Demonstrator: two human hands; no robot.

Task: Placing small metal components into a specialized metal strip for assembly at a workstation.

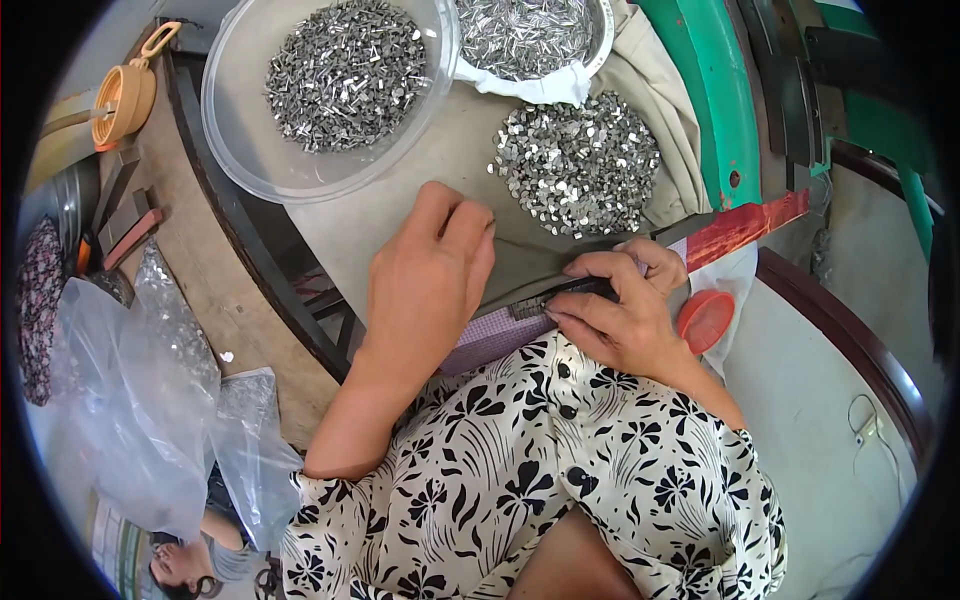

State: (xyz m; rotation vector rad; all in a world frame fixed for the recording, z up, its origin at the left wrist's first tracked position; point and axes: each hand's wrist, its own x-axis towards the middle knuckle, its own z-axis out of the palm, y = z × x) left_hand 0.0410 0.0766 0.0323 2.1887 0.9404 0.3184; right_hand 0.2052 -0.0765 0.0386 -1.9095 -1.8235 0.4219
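My left hand [430, 275] hovers over the beige cloth [345, 245], below the clear tub. Its fingers are curled together; whatever they may pinch is hidden. Close to my body, my right hand [625, 310] grips a dark narrow strip [532, 306] between thumb and fingers. Small grey metal pieces seem to be lined up along the strip's left end. Beyond this hand lies a loose pile of small flat shiny metal pieces [577, 165] on the cloth. Under the strip, a purple checked fabric [483, 340] covers the near edge.
A clear round tub [235, 150] holds small dark metal pieces. Beside it stands a bowl [603, 30] of thin shiny metal pins. Green machine framing [715, 90] rises at right, near a red lid [705, 320]. Plastic bags [140, 400] lie at left; another person [185, 560] is behind them.
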